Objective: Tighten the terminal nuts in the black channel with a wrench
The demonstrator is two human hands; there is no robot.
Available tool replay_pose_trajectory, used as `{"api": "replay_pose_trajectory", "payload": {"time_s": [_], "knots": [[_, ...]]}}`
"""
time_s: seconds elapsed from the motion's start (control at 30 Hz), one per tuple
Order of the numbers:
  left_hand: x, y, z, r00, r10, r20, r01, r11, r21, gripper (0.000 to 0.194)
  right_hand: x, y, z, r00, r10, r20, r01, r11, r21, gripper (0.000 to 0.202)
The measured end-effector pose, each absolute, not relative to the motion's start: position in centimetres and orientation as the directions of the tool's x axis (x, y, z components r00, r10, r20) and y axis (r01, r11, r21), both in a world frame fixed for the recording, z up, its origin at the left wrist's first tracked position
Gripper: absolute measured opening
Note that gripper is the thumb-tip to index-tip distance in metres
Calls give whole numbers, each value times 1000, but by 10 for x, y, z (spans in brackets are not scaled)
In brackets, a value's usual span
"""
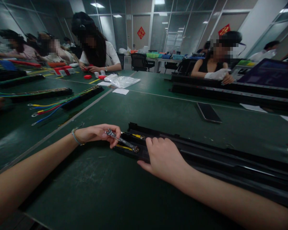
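My left hand (108, 132) is closed around the handle of a silver wrench (123, 140). The far end of the wrench sits at a small fastener near the end of a long black channel-shaped housing (206, 156). Two yellow wires (133, 135) run into this end of the housing, the farther one ending at a metal terminal. My right hand (163, 153) is wrapped over the housing just right of the wrench head, its thumb on the near side and its fingers over the top.
A phone (208, 112) lies beyond the housing. To the left are black strips with coloured ring-terminal wires (48, 110). A clear plastic bag (124, 81) and red and white parts (64, 71) lie farther back. Across the green table (86, 191), co-workers sit, one near more black housings (201, 91).
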State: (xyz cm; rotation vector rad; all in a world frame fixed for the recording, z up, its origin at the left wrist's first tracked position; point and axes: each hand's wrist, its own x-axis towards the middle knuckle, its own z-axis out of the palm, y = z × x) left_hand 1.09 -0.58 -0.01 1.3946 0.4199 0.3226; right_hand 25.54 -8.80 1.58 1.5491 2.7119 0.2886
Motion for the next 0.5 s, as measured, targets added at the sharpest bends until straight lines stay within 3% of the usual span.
{"api": "replay_pose_trajectory", "payload": {"time_s": [0.5], "knots": [[9,-5,0,884,455,-105,37,155,987,36,255,-88,17,-507,859,74,857,494,147,49]]}}
